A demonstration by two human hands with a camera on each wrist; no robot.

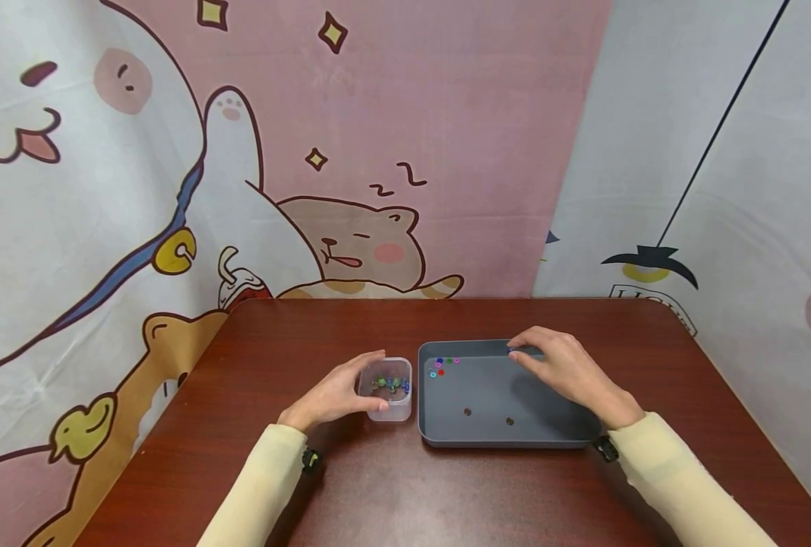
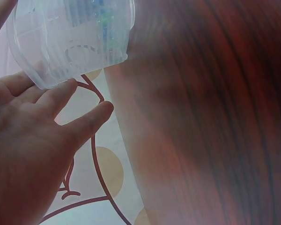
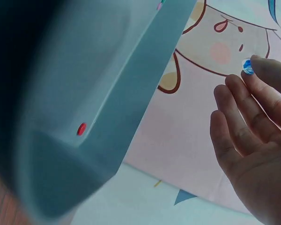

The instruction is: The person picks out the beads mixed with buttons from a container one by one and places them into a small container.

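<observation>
My left hand (image 1: 337,393) holds a clear plastic container (image 1: 392,412) from its left side, thumb at the near wall and fingers toward the far one. Several green and blue glass marbles (image 1: 390,383) lie inside it. Over the far side of a grey tray (image 1: 487,439), my right hand (image 1: 566,368) pinches a clear-and-blue glass marble (image 3: 247,66) between thumb and index fingertip. The other fingers (image 3: 243,105) of that hand are spread loosely. In the right wrist view, the tray wall (image 3: 143,93) stands left of the hand.
Several small coloured rings, a red one (image 1: 441,372) among them, lie in the tray's far left corner. Two small brown pieces, a left one (image 1: 468,412) and a right one (image 1: 510,421), sit nearer its front. A brown wooden table (image 1: 392,494) meets a cartoon-printed cloth (image 1: 487,152) behind.
</observation>
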